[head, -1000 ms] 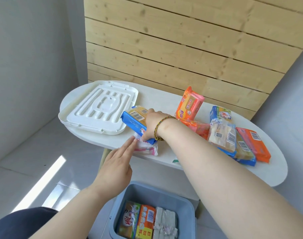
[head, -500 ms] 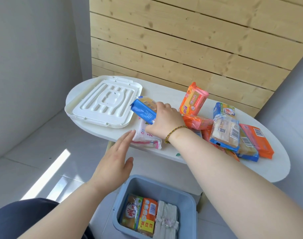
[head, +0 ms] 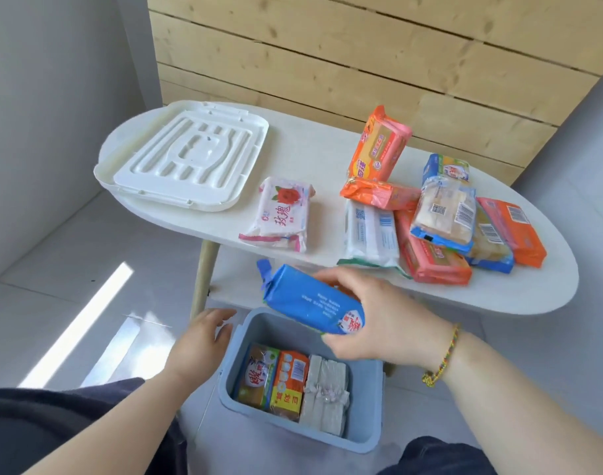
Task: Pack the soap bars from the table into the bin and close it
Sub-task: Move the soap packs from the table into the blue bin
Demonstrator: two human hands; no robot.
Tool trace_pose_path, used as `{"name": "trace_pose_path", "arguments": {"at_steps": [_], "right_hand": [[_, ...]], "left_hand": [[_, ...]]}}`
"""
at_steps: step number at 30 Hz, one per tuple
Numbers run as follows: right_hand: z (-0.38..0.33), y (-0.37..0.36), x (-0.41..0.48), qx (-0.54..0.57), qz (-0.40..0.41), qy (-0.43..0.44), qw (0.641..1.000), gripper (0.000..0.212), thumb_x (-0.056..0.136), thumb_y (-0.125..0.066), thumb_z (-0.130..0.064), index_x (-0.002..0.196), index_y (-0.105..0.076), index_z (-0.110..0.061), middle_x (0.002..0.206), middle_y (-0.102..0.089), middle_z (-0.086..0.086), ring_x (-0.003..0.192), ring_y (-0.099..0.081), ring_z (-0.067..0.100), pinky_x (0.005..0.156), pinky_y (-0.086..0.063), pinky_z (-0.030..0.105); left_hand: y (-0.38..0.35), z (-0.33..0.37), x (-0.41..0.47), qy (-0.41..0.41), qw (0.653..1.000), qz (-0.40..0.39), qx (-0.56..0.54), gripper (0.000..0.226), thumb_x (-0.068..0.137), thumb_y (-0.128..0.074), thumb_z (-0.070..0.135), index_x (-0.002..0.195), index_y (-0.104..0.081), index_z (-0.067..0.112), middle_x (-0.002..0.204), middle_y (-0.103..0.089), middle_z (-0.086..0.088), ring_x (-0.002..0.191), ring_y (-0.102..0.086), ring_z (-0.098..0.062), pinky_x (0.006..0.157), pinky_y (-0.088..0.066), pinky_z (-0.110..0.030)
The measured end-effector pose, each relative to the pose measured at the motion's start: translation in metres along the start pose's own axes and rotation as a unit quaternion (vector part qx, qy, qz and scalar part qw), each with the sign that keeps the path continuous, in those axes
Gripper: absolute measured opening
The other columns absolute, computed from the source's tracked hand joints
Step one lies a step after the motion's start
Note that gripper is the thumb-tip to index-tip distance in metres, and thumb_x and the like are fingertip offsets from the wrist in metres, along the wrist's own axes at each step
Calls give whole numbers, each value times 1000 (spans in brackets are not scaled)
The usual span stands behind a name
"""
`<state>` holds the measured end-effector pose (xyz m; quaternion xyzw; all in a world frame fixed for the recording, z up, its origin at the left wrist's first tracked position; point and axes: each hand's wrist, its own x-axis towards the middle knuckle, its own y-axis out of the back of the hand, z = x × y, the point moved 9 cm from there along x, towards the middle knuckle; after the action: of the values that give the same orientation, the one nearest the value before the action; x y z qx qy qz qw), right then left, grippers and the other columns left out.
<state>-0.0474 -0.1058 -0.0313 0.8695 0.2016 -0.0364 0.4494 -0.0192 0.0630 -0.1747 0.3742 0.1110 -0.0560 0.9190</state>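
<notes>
Right hand (head: pixel 379 323) grips a blue-wrapped soap bar (head: pixel 314 301) above the blue-grey plastic bin (head: pixel 368 402), the bar's long axis slanting across the opening; left hand (head: pixel 200 341), open and empty, rests at the bin's left rim. Three wrapped bars already stand side by side inside, with bare floor left directly below the held bar. Beyond, on the white oval table (head: pixel 499 296), glossy film packets lie heaped at right, a pink rose-printed bar (head: pixel 281 212) apart, and the ribbed white lid (head: pixel 187 159) farthest left.

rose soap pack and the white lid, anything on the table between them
Nothing: in the head view, only bare table separates the rose soap pack from the white lid.
</notes>
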Motion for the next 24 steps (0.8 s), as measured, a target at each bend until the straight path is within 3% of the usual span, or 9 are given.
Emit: {"name": "trace_pose_path", "arguments": {"at_steps": [2, 7, 9, 12, 14, 16, 19, 24], "right_hand": [[22, -26, 1, -17, -56, -27, 998, 60, 71, -69, -15, 126, -47, -27, 99, -55, -12, 85, -56, 8, 73, -45, 18], [93, -84, 28, -63, -95, -94, 989, 52, 73, -65, -14, 123, -52, -19, 107, -60, 0, 86, -47, 10, 71, -36, 19], [121, -108, 42, -75, -116, -121, 983, 45, 73, -65, -15, 117, -55, -17, 96, -55, -2, 83, -45, 11, 64, -34, 20], [149, -133, 60, -83, -128, -144, 978, 14, 75, -61, -14, 86, -57, -22, 81, -49, -6, 79, -45, 13, 48, -28, 18], [164, -149, 73, -78, -134, -152, 976, 24, 77, -59, -14, 68, -44, -30, 81, -53, -2, 80, -49, 17, 47, -28, 19], [180, -161, 88, -87, -125, -158, 976, 11, 79, -59, -17, 87, -56, -23, 97, -63, 6, 90, -58, 24, 57, -34, 22], [188, -172, 106, -100, -111, -148, 978, 42, 83, -58, -19, 124, -51, -19, 124, -59, 6, 114, -55, 25, 83, -44, 26], [189, -186, 119, -142, -89, -113, 979, 50, 92, -47, -16, 140, -32, -17, 144, -40, 2, 131, -37, 19, 107, -30, 28]], "left_hand": [[-17, -12, 8, 26, 999, -25, 25, 37, 95, -39, 17, 132, -44, 13, 139, -46, -8, 125, -46, -26, 102, -38, -36], [-61, -24, 28, 28, 993, -85, 79, 45, 96, -37, 18, 140, -30, 14, 148, -34, -3, 131, -39, -24, 105, -34, -35], [-80, -29, 34, 18, 987, -110, 111, 47, 95, -36, 17, 141, -26, 14, 151, -29, -2, 132, -39, -24, 106, -34, -34], [-98, -40, 39, 12, 979, -126, 160, 55, 95, -38, 19, 145, -15, 16, 156, -15, -1, 137, -31, -23, 109, -30, -33], [-105, -51, 41, 25, 979, -124, 160, 60, 95, -39, 20, 146, -7, 16, 157, -8, -1, 140, -25, -23, 111, -27, -34], [-109, -61, 43, 41, 982, -115, 143, 63, 94, -39, 17, 146, -3, 17, 157, -6, -1, 140, -25, -23, 111, -29, -34], [-111, -68, 43, 36, 984, -106, 142, 67, 93, -37, 12, 146, 3, 18, 158, 0, -1, 140, -27, -21, 109, -31, -32], [-112, -71, 43, 36, 986, -88, 136, 69, 93, -36, 10, 145, 8, 20, 157, 4, 0, 139, -28, -20, 108, -32, -30]]}}
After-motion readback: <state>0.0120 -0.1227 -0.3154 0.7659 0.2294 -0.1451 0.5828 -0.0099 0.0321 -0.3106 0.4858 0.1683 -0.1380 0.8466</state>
